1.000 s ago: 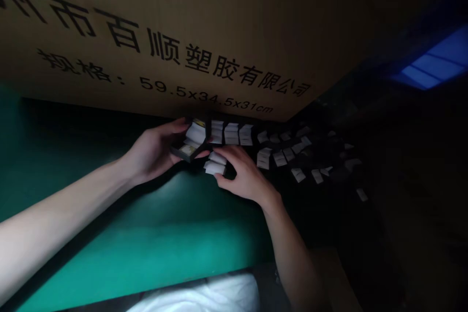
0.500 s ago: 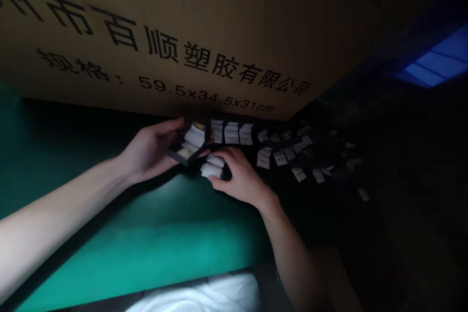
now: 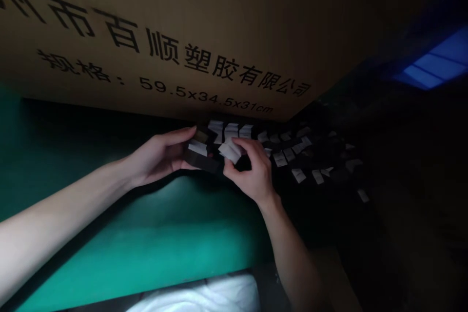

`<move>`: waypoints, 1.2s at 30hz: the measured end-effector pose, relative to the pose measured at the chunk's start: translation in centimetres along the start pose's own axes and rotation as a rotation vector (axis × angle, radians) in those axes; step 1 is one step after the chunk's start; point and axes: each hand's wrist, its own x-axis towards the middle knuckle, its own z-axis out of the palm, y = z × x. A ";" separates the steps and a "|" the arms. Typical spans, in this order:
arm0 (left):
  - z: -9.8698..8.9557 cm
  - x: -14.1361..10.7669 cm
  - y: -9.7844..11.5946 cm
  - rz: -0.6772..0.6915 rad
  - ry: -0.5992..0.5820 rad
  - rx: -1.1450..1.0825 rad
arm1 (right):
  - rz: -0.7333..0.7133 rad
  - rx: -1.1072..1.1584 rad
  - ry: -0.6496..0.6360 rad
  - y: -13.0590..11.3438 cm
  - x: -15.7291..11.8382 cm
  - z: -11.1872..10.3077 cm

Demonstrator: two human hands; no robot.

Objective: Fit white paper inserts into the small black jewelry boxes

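My left hand (image 3: pixel 164 156) is closed around a small black box (image 3: pixel 202 161), thumb on its upper edge and fingers beneath. A strip of folded white paper (image 3: pixel 198 147) shows inside the box, which is tilted so that a dark side faces me. Just right of it, my right hand (image 3: pixel 252 168) pinches a folded white card (image 3: pixel 231 151) between thumb and fingers. Whether a dark piece sits under that card cannot be made out. Behind both hands stands a row of black pieces with white folded cards (image 3: pixel 245 130).
A large printed cardboard carton (image 3: pixel 183 19) stands behind the hands like a wall. Several more dark pieces with white cards (image 3: pixel 281 158) lie scattered to the right in shadow. The green table surface (image 3: pixel 146 234) stretches in front, with white cloth (image 3: pixel 204 295) below its edge.
My right hand has risen and moved right with the white card. The black box in my left hand has shifted slightly right and turned, its side now facing me.
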 end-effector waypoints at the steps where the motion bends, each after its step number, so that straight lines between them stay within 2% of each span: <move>1: 0.1 0.0 0.0 -0.014 -0.011 0.023 | -0.004 0.005 0.033 -0.1 0.1 -0.2; 4: 0.3 -0.2 -0.2 -0.048 -0.051 0.078 | -0.056 0.054 0.060 -0.4 0.2 -0.5; 11: 0.1 -0.1 -1.0 -0.102 -0.098 0.166 | -0.134 0.040 -0.136 -0.9 -0.1 0.3; 16: -0.1 0.1 -1.0 -0.093 -0.115 0.175 | -0.192 0.031 -0.097 -1.1 -0.6 0.7; 21: 0.2 -0.1 -1.0 -0.097 -0.115 0.144 | -0.100 0.061 -0.156 -1.5 -0.9 1.0; 25: 0.3 -0.3 -1.0 -0.098 -0.121 0.096 | -0.043 0.150 -0.106 -1.8 -0.9 1.0; 36: 0.3 0.1 -1.2 -0.121 -0.024 0.070 | -0.105 0.233 -0.215 -1.4 -0.3 -0.1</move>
